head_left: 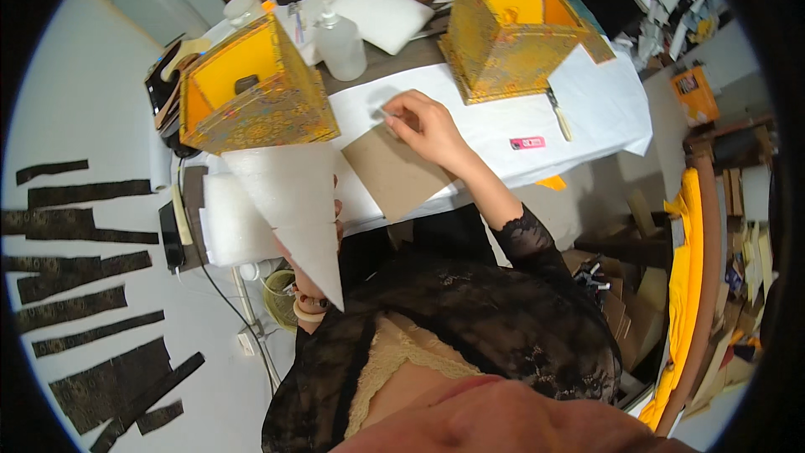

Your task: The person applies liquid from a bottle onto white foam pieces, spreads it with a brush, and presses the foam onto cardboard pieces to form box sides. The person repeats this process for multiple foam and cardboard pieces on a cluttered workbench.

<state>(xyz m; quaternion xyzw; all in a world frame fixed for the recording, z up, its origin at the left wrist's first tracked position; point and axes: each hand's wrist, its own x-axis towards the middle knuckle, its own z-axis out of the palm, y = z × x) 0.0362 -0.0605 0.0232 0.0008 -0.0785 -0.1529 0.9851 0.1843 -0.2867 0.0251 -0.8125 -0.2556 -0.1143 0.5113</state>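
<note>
L hand (305,279) gripping white foam sht (293,189) by L gold box (281,123) | R hand (426,127) curled over brown board (392,174), pinch unclear | risk: board cnr at bench (597,136) edge, may slip if sleeve (528,239) snags | white-covered bench: pump btl (341,49), R gold box (507,59), knife (563,122) | rm: dark strips (90,193) L, yellow cloth (682,285) R

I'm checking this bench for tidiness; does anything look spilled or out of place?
No spill shows. The flat brown square board lies askew to the near edge of the white-covered table. A small orange-yellow scrap shows beyond that edge, as if dropped.
</note>
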